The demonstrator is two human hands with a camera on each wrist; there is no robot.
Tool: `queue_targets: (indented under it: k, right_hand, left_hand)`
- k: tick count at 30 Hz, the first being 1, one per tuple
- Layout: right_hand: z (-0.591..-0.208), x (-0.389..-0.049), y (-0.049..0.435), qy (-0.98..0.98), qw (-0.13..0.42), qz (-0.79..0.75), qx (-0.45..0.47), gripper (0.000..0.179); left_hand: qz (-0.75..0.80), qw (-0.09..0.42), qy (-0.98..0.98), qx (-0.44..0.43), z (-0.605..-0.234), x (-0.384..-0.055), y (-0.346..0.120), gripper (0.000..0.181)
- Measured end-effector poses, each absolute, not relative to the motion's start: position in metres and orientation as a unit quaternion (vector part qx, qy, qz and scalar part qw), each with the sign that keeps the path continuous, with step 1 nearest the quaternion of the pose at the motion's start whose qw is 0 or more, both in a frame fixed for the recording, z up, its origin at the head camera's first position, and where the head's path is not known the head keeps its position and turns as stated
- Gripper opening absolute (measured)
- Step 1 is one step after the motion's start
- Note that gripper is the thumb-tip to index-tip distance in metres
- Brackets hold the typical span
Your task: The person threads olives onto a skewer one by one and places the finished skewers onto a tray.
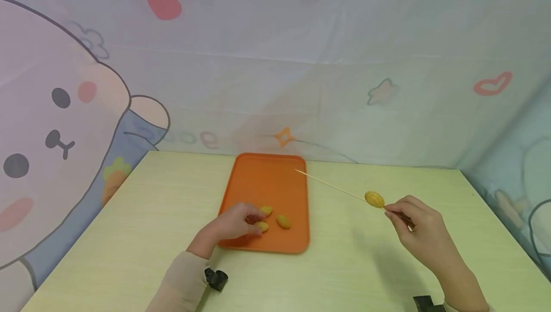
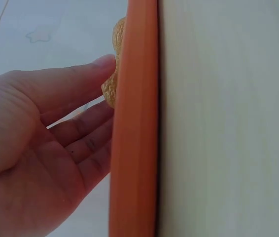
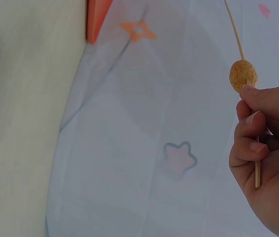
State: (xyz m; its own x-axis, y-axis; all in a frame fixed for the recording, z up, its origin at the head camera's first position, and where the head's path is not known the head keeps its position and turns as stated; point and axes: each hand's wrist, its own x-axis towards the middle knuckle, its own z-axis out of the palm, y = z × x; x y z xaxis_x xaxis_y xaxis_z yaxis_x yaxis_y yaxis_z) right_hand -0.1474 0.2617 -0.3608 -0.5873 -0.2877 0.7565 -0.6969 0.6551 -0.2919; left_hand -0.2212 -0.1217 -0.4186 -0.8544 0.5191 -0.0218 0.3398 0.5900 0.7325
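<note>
In from the lower left the left arm (image 1: 178, 278) is stretched, the left hand (image 1: 236, 221) held low, thumb parted from slightly bent fingers (image 2: 92, 145). Across, the right forearm (image 1: 462, 281) is angled inward, the right hand (image 1: 424, 233) held aloft, fingers curled, thumb extended.

Tray (image 1: 270, 180): we list it as plastic by its look, smooth on base and rim, with a soft, low sheen.
Skewer (image 1: 329, 185): we record bare wood, smooth, without gloss.
Skewered piece (image 1: 374, 199): we note a rough, wrinkled skin; material uncertain.
Loose pieces (image 1: 283, 221): we find a similarly textured surface.
Tabletop (image 1: 336, 273): we enter a wood-grain surface, smooth and matt.
Backdrop (image 1: 258, 39): we class it as printed cloth, matt, visibly creased.
Sleeve (image 1: 178, 281): soft matt cloth.
Wrist fitting (image 1: 216, 279): we read dark plastic.
</note>
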Motion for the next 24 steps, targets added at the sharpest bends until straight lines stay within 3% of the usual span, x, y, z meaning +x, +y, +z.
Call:
queue_targets:
  k: [24]
  right_hand:
    - [-0.3599, -0.1465, 0.2621, -0.845, 0.343, 0.294, 0.286, 0.033]
  left_hand:
    - [0.353, 0.111, 0.896, 0.243, -0.4193, -0.2211, -0.1229, 0.017]
